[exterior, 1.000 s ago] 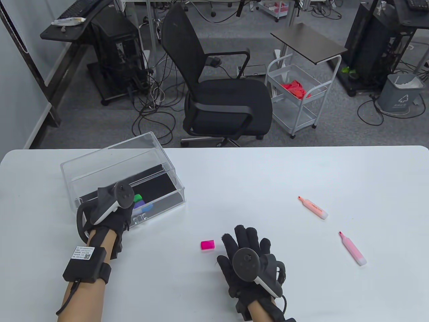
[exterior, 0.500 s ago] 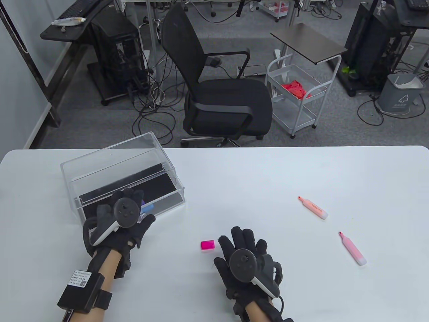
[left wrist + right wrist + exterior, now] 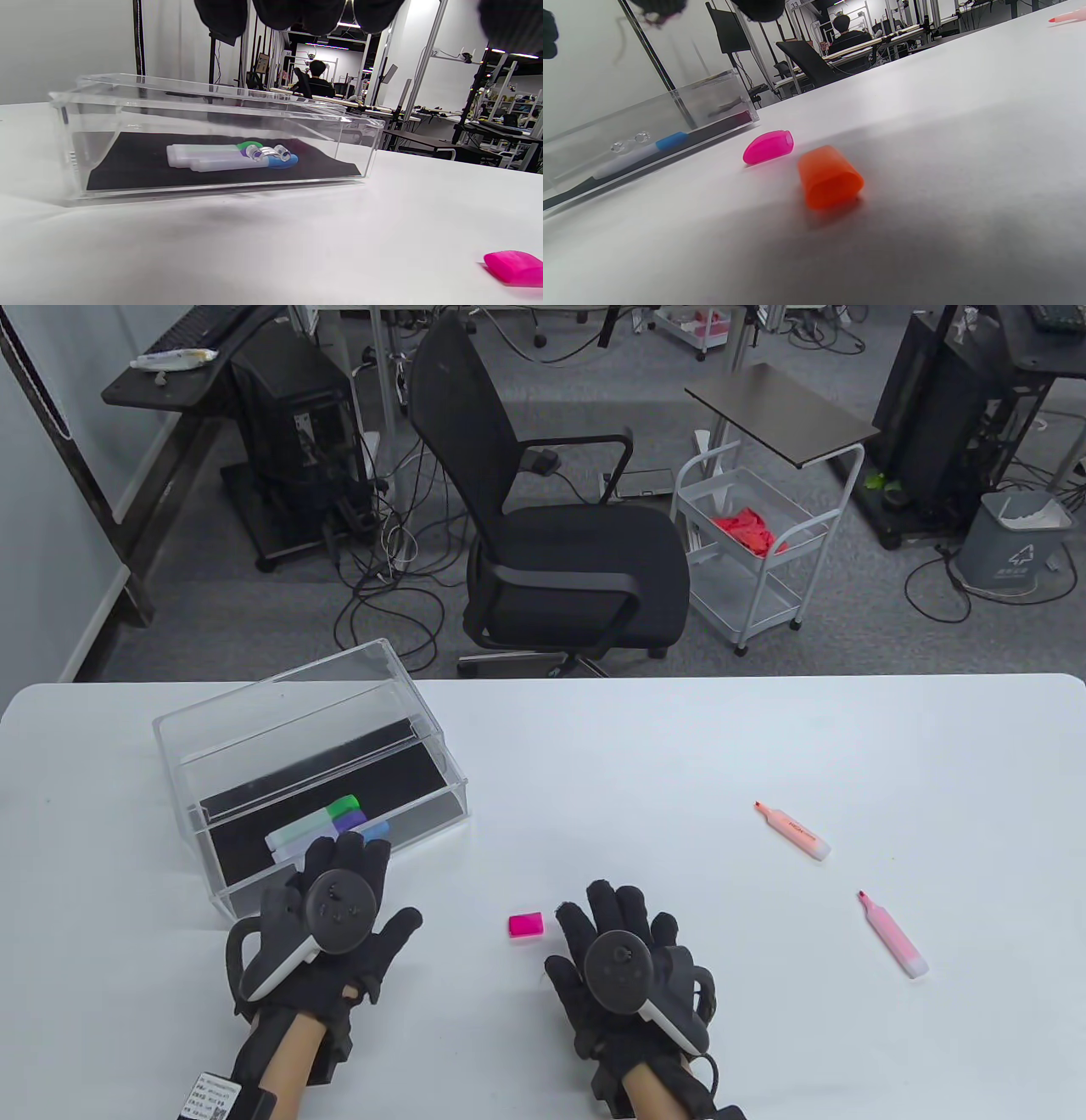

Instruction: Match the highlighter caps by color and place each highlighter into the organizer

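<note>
We see a white counter [image 3: 645, 746] carrying a clear organizer [image 3: 254, 729], a pink cap [image 3: 525, 925], an orange cap [image 3: 829, 176] and two uncapped highlighters [image 3: 793, 831], [image 3: 892, 935]

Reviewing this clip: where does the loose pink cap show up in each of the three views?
Table view: the pink cap lies on the table between the two hands, just off the right hand's fingertips.
Left wrist view: pink cap at the bottom right corner.
Right wrist view: pink cap left of centre, beside an orange cap.
Shared landmark: the clear organizer, also and.
</note>
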A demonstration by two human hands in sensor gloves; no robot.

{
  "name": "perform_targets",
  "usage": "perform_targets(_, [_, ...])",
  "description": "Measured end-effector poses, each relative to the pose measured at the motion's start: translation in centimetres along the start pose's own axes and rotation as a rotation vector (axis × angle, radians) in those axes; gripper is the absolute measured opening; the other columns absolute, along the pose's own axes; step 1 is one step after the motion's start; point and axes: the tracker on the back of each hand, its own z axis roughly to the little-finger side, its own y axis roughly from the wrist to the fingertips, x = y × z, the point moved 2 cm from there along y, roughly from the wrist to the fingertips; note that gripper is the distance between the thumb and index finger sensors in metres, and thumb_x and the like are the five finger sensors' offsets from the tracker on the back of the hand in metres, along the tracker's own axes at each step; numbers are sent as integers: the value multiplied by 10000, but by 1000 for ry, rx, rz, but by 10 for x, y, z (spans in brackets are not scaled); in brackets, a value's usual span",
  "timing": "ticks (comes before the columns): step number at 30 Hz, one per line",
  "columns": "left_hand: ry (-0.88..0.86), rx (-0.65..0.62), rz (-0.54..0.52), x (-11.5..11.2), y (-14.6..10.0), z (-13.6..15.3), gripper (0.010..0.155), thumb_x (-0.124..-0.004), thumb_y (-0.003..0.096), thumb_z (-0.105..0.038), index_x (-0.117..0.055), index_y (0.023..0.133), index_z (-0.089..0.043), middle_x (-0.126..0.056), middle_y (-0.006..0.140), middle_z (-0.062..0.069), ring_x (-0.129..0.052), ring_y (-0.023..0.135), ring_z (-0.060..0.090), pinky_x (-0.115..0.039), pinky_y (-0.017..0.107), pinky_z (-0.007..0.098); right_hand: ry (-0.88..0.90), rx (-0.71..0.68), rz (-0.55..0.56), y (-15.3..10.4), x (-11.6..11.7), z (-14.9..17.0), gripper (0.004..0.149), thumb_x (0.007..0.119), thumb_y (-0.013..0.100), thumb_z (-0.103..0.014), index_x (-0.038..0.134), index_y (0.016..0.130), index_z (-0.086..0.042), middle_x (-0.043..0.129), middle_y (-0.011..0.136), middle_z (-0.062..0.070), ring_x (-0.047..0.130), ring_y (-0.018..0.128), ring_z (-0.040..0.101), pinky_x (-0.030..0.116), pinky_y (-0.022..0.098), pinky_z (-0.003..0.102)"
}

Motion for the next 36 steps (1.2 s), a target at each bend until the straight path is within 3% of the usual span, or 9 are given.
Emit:
perform_targets(19, [-62,-11,55,-47,-23,-8,847,-561,452,-754,-226,1138,-386,-177,1218,-67,-204,1186,305,-371,842,536,-7,18,-38,8,9,1,643,670,438,-491,529,1036,-298,266,1163,32,160,1071,342,137,695,704])
perform_targets(26, [62,13,85,-65,-27,-5,850,-565,447,-751,-220,1133,-387,-170,1213,-72,-201,1184,299,-372,843,532,-37,13,-39,8,12,-2,643,670,439,-493,525,1036,-302,262,1163,35,160,1070,342,139,694,703])
perform_targets(36, [108,26,96,-67,-26,-7,854,-564,444,-752,-205,1129,-390,-152,1209,-75,-190,1181,301,-373,844,529,-17,53,6,8,5,6,640,688,438,-486,523,1035,-324,244,1163,27,139,1069,334,126,695,700])
